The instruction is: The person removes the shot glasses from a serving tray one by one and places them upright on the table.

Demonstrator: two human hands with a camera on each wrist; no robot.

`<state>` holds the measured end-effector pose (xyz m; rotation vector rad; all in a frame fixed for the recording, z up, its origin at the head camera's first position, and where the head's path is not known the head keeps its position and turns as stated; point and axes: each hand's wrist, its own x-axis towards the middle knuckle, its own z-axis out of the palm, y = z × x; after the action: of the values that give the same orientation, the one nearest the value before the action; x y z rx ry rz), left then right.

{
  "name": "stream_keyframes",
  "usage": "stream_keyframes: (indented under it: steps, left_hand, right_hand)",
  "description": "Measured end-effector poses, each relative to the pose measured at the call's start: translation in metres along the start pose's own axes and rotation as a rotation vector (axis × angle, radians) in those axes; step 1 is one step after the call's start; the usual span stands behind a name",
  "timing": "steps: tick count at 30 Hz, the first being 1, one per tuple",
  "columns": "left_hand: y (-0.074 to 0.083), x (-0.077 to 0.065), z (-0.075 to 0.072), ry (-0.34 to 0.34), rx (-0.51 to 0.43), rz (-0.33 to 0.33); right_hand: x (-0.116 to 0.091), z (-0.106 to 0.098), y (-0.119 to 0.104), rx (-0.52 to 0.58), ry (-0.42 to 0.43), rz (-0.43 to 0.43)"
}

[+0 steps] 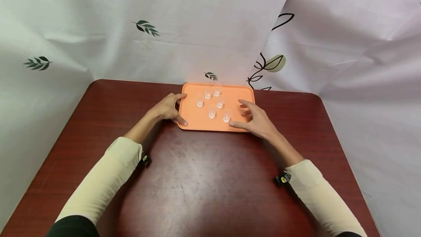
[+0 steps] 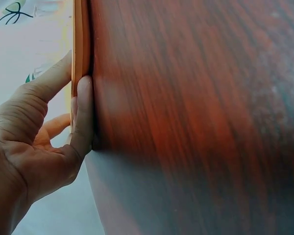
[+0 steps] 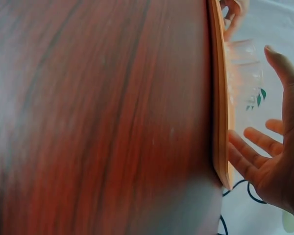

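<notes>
An orange tray (image 1: 204, 121) lies at the far edge of the table. Several small clear plastic cups (image 1: 212, 112) stand spread over its middle. My left hand (image 1: 168, 107) grips the tray's left end, with the thumb over the rim and fingers along the outer side, as the left wrist view shows. Over the tray's right end is my right hand (image 1: 258, 121), its fingers spread and thumb held apart. In the right wrist view its lower fingers (image 3: 245, 156) come right at the tray's rim (image 3: 220, 98), and the thumb points up beside the cups (image 3: 245, 73).
The table (image 1: 197, 178) is dark reddish wood with rounded far corners. Behind it hangs a white cloth (image 1: 164, 54) with leaf prints, close to the tray's far edge. Small black devices (image 1: 282, 179) sit at both sleeve cuffs.
</notes>
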<state>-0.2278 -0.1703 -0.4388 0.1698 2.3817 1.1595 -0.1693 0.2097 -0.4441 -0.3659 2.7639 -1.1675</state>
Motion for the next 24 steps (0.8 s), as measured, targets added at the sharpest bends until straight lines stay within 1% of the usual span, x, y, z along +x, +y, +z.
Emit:
stream_keyframes:
  steps: [4,14,17,24]
  left_hand:
    - [0.000,0.000,-0.002,0.004,0.025,-0.012]
    - [0.000,0.001,-0.001,0.021,0.033,-0.026]
    - [0.002,0.002,-0.001,0.021,0.043,-0.026]
    - [0.003,0.003,0.000,0.021,0.050,-0.022]
  right_hand:
    - [0.006,0.009,-0.003,0.085,-0.006,0.000]
    - [0.015,0.026,-0.010,0.290,-0.037,0.033]
    - [0.015,0.030,-0.011,0.332,-0.022,0.039]
    - [0.015,0.037,-0.013,0.367,0.029,0.004]
